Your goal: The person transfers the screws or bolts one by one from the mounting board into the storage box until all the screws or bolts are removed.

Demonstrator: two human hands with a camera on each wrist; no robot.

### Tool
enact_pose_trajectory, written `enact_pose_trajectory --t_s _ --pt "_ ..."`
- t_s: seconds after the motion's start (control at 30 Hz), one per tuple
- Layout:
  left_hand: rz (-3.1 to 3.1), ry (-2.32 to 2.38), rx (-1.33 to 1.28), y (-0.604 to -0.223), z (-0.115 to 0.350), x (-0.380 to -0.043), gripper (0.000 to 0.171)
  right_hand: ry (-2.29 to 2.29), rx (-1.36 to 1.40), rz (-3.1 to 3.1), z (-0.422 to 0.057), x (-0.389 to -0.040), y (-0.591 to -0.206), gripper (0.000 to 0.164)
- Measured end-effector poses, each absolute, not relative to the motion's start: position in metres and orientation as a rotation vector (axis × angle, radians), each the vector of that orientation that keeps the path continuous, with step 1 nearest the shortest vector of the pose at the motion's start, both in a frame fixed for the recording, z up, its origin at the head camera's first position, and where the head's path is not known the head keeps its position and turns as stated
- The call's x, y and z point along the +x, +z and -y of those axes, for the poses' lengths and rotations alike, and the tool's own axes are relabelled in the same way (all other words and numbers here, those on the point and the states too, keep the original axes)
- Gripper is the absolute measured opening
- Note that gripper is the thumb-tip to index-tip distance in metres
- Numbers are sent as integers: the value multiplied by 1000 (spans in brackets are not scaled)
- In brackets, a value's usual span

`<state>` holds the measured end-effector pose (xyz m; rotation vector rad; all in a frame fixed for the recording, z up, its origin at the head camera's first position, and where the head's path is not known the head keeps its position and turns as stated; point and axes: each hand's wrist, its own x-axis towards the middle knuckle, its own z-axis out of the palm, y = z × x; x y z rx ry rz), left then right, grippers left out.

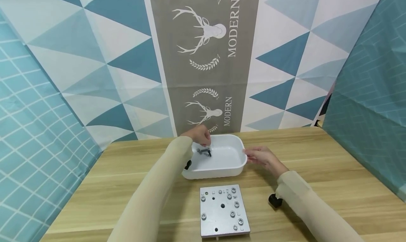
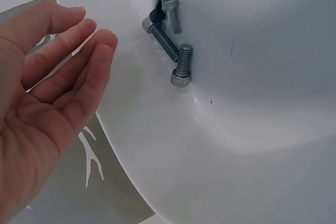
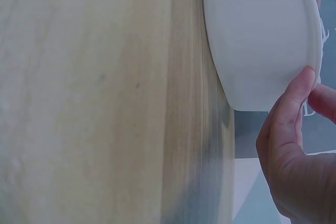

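Silver plate [image 1: 222,215] closest, my right hand [image 1: 261,156] pinches the tray [image 1: 226,157], best held steady while my loose, empty left hand [image 2: 47,106] hangs near bolts [image 2: 165,42].

White sideways capitals read MODERN twice on the grey backdrop panel [image 1: 236,76] behind the hands: upper lettering [image 1: 234,27] well above left hand [image 1: 200,134] and right hand [image 1: 260,156], lower lettering [image 1: 227,111] smaller, above the gap between them. Marks on the metal plate [image 1: 219,213], nearer the body than both hands, are too small to read.
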<state>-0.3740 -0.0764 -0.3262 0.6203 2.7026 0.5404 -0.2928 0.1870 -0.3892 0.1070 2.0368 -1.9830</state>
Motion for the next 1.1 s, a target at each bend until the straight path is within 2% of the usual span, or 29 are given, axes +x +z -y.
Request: enact_pose_trajectory --t_s 0.43,0.73,1.1 --pt "-2702 467 677 -324 81 -362 7 -1999 120 -2006 -186 -292 -389 48" --pt "-2741 405 881 -316 83 -340 15 -1995 118 -2003 -188 -291 -387 51" --pt "-2734 446 1042 -313 95 -310 15 -1944 105 -2040 -188 -290 -384 48"
